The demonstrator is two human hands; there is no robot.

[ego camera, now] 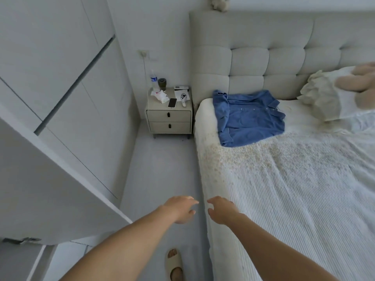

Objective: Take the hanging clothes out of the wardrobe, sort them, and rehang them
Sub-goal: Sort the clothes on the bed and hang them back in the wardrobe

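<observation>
Neither grip holds anything: left hand (179, 208) and right hand (222, 209) hang with fingers loosely spread beside the bed (294, 189) edge. One blue shirt (249, 116) lies flat on the bed near its headboard (263, 57). Next garment likely waits behind the wardrobe door (50, 189), left of the bed; lift it by the hanger, not the cloth.
</observation>
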